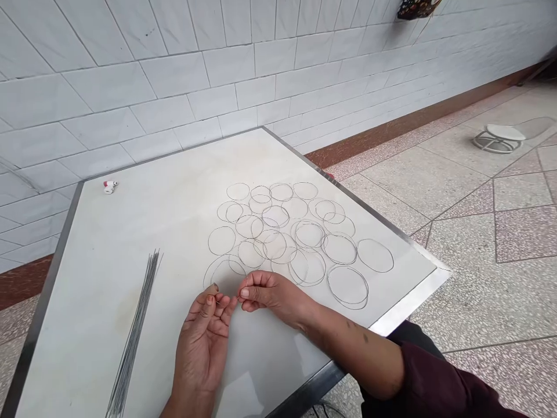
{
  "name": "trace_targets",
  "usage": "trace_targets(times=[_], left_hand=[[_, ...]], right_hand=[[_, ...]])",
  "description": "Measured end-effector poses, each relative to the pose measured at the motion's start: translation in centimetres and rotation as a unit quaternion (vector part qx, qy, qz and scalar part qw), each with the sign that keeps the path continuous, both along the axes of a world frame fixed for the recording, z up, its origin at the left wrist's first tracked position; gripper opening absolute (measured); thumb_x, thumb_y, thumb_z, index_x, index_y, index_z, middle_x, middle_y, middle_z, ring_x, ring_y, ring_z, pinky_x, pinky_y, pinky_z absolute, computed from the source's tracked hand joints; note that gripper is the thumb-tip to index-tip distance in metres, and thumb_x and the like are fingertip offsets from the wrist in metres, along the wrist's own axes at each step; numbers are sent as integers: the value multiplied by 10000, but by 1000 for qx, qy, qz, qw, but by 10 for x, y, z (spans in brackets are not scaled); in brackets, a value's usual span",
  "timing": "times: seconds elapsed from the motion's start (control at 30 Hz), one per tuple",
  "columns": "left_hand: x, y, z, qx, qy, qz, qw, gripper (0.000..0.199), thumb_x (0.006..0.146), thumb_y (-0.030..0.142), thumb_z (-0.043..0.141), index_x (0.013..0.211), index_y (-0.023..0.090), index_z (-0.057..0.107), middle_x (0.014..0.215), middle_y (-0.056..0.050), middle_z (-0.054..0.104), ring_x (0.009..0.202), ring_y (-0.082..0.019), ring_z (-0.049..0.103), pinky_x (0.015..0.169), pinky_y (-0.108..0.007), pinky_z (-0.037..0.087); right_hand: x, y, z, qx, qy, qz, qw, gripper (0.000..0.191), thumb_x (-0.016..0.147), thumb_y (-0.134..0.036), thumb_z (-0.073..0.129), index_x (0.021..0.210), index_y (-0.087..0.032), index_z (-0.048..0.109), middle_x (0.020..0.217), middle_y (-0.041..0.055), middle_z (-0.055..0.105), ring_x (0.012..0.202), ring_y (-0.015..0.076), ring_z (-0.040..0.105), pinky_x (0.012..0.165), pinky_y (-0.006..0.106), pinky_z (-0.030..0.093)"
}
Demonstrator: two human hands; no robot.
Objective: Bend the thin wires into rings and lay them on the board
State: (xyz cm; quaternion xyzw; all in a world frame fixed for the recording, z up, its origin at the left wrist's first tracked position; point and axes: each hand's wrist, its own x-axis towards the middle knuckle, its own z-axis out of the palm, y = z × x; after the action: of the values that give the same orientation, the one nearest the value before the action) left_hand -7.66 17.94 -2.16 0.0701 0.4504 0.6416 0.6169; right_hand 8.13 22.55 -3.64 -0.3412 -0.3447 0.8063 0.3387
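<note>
Both hands meet above the near part of the white table. My left hand (204, 337), palm turned up, pinches a thin wire between thumb and fingers. My right hand (265, 293) is closed on the wire too, its fingertips touching those of the left. The wire (226, 259) bends in a loop beyond the hands, and it is hard to separate from the rings lying behind it. Many thin wire rings (342, 248) lie spread and overlapping past my right hand. To the left of my left hand lies a bundle of straight wires (138, 325).
The white table (174, 203) has a metal edge and stands by a tiled wall (174, 75). Small red and white items (110, 187) lie at its far left corner. A low round stool (500, 136) is on the floor at the right. A dark patterned item (418, 8) hangs at the top.
</note>
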Motion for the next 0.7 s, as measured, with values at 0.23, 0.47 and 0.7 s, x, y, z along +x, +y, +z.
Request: trace_targets(times=[0.23,0.47,0.7], left_hand=[[0,-1,1,25,-17,-17,999,198,667,209,851,821,151,743,890,-34,703,831,-155,675,851,-308,596],[1,-1,0,22,-24,-18,999,159,709,213,813,848,161,755,935,-47,716,921,-181,676,946,-361,556],[3,-2,-2,-6,44,-31,999,370,653,210,872,1009,199,769,852,-30,718,873,-139,669,873,-266,544]], right_hand=[[1,1,-5,-9,7,-14,1000,315,678,-401,851,796,-156,693,775,2,690,706,102,637,762,274,508],[1,2,-5,-19,10,-18,1000,333,660,-410,864,797,-154,699,769,0,692,675,92,629,753,272,508],[0,1,0,-36,24,-25,999,348,634,-400,881,773,-147,687,737,-11,674,676,91,629,750,265,503]])
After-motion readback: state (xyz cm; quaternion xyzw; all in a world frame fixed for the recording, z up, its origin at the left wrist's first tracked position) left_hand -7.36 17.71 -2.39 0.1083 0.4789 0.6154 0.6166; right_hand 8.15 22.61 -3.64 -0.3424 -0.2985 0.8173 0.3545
